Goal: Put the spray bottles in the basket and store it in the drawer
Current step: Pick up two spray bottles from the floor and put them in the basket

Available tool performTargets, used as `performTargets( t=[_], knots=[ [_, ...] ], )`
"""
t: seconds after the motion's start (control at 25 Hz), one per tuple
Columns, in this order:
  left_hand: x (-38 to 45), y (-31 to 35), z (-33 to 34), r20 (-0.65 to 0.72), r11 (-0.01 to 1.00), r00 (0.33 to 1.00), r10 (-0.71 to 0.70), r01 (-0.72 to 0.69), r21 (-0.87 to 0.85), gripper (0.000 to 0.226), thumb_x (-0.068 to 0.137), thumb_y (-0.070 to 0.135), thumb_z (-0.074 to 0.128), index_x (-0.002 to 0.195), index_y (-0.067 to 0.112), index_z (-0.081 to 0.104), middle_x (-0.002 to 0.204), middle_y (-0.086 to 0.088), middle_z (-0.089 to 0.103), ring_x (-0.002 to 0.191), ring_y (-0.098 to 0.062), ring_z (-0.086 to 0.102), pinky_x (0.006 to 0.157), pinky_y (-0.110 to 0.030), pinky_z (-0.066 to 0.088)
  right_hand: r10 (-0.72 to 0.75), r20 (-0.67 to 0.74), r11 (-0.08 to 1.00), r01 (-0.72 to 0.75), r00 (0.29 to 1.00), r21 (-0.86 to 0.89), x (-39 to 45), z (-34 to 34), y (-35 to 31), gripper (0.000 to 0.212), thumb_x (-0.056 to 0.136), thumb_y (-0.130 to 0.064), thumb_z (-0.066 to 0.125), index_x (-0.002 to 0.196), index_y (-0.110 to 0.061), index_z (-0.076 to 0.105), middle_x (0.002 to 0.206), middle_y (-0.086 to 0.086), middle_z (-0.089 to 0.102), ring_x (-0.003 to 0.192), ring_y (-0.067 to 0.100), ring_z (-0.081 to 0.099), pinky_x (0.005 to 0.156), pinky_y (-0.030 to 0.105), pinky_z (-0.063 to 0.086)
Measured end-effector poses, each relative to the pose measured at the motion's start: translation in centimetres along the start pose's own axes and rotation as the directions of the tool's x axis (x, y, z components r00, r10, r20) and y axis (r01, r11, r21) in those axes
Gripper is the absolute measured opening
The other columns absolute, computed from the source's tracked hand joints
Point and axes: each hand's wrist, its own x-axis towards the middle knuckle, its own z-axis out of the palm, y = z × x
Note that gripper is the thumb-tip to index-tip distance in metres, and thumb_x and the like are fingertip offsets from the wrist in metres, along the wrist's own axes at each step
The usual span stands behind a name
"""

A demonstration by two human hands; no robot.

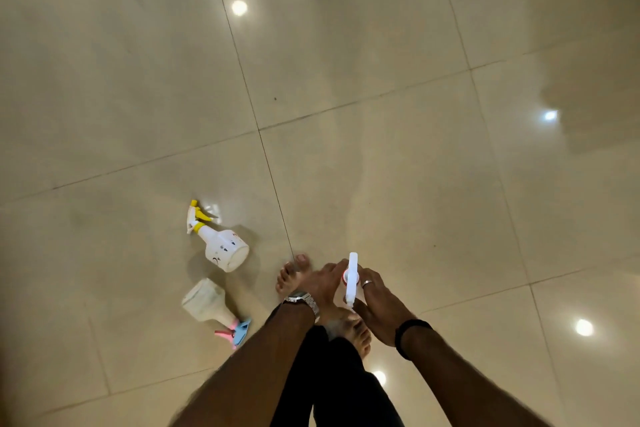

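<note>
- Down over a glossy tiled floor, bare feet below, both hands meeting on one white spray bottle.
- Left hand, watch at the wrist, wrapped on the bottle's left side; right hand, ring on a finger and dark band at the wrist, closed on its right side. Grasping the same bottle, both of them.
- Bottle held roughly upright, seen end-on from above, spray head pointing away and up the frame.
- Two more bottles lying on the floor to the left, well apart from the hands: a yellow-trigger bottle, long axis slanting with nozzle away and base toward the feet, and a pink-and-blue-trigger bottle, nozzle toward the feet, base away.
- Left hand nearer both; probably the one to free and reach down-left, judging by layout.
- No basket or drawer in view, so drop-off direction impossible to tell.
- Tiles pale beige, thin grout lines, ceiling lights mirrored as bright spots; likely slick for rolling bottles.
</note>
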Motion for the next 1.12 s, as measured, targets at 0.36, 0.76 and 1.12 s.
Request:
performTargets(
  t=[0.36,0.76,1.12],
  knots=[
    [-20.2,8.0,-3.1,-0.203,0.972,0.976,-0.075,0.026,-0.235,0.085,0.07,0.042,0.08,0.142,0.024,0.04,0.139,0.001,0.051,0.127,-0.024,0.052,0.103,-0.044,0.048,-0.049,0.043,0.994,0.045,0.998,0.097,-16.9,-2.6,-13.0,0.051,0.1,-0.028,0.052,0.147,-0.025,0.031,0.14,-0.009,0.04,0.131,0.013,0.047,0.1,0.011,0.039],
    [-45.3,10.5,-0.3,-0.453,0.903,0.868,-0.205,-0.011,-0.429,0.097,0.076,0.054,0.075,0.153,0.02,0.027,0.149,-0.008,0.045,0.136,-0.031,0.046,0.112,-0.043,0.04,-0.187,0.066,0.982,0.189,0.98,-0.025,-34.3,0.9,-27.1,0.035,0.102,-0.04,0.046,0.133,-0.024,0.045,0.123,-0.012,0.058,0.118,0.014,0.058,0.085,0.007,0.043],
    [-64.1,4.0,11.4,-0.586,0.75,0.663,-0.466,-0.056,-0.659,0.091,0.087,0.056,0.063,0.155,0.009,0.024,0.153,-0.019,0.04,0.138,-0.035,0.044,0.11,-0.04,0.039,-0.284,0.341,0.888,0.38,0.896,-0.26,-42.6,15.6,-38.3,0.039,0.102,-0.041,0.047,0.133,-0.018,0.051,0.121,-0.001,0.067,0.112,0.013,0.062,0.101,0.033,0.049]
  ],
)
